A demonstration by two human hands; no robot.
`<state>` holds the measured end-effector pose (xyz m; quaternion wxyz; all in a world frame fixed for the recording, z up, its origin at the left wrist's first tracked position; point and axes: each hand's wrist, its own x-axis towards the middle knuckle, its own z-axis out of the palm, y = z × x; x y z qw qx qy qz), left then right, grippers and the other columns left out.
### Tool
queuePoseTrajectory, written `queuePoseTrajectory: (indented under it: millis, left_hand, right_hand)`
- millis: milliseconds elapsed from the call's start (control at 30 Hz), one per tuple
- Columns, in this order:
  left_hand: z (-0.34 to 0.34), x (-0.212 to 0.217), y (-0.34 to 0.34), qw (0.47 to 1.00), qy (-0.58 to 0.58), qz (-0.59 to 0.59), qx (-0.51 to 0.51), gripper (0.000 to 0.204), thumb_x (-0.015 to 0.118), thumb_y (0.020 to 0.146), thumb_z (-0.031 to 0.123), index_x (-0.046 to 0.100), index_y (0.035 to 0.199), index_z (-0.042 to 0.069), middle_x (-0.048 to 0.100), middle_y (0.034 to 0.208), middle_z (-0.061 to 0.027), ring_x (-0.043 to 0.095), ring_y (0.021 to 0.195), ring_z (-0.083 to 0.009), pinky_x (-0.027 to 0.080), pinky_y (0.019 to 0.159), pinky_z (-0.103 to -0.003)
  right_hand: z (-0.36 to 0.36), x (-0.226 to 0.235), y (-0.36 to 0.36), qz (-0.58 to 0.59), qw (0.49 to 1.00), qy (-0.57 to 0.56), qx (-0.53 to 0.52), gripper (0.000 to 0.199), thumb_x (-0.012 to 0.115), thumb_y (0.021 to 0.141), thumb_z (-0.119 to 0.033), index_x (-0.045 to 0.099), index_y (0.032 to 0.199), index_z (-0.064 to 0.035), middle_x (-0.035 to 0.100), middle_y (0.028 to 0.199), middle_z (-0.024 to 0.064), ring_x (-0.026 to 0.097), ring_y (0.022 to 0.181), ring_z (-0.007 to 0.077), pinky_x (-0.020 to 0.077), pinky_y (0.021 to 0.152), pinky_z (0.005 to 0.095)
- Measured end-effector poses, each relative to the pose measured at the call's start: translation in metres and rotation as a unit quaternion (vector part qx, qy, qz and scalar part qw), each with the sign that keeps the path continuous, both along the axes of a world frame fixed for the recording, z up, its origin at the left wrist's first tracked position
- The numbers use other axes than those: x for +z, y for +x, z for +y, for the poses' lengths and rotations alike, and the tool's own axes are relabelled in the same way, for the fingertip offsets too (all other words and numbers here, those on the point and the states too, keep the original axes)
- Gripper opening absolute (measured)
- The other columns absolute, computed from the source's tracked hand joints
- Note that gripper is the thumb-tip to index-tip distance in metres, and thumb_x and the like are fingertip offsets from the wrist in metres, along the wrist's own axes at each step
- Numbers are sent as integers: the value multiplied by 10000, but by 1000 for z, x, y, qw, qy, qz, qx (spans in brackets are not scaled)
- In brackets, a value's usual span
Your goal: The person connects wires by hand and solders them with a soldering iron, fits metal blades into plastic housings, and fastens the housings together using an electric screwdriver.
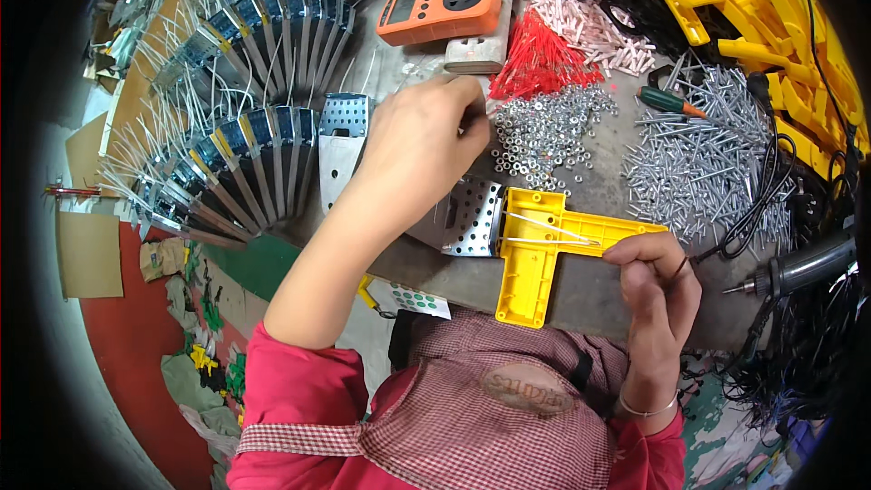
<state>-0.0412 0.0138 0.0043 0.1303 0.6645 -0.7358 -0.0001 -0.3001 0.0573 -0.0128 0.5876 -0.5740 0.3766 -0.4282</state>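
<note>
A yellow T-shaped plastic housing half lies with its hollow side up near the table's front edge. Two white wires cross its inside. Against its left side sits a perforated metal plate. My right hand has its bent fingers closed on the right end of the yellow stem. Farther up, my left hand is over the table, just left of the pile of small metal nuts and the red thin pieces. Its fingers are curled, and whatever they hold is hidden.
Fanned rows of metal parts with white wires stand at left. An orange meter lies at the back. Silver screws, a green-handled screwdriver, pale pink tubes and yellow housings fill the right. A soldering iron points inward.
</note>
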Motion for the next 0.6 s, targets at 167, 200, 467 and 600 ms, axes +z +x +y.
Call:
queuePoseTrajectory:
  millis: [167,200,467,600]
  left_hand:
    - [34,18,-28,872,155,463,-23,102,646,897,63,580,927,-7,590,841,-5,555,764,-61,458,678,-223]
    - [37,18,-34,846,165,506,-32,113,653,898,78,576,932,2,583,848,1,545,775,-55,449,683,-213]
    - [59,16,-48,791,175,579,-93,136,648,912,104,552,934,9,559,868,-7,524,799,-62,431,701,-219]
    - [69,18,-41,802,167,568,-84,188,672,884,105,570,997,-4,601,904,-34,567,804,-95,465,721,-250]
  right_hand:
    - [-8,11,18,86,996,11,-5,162,642,859,7,633,1019,31,347,586,-75,330,546,3,260,509,199]
    - [-10,11,22,98,995,10,-15,183,688,842,1,636,1017,24,310,574,-84,311,531,-3,246,495,199]
    - [-8,19,19,-28,998,58,-19,66,665,890,0,623,934,26,571,702,-67,434,590,-31,281,507,148]
    - [-1,18,15,-27,996,42,-68,43,668,882,3,629,882,21,549,665,-71,409,565,-37,263,490,159]
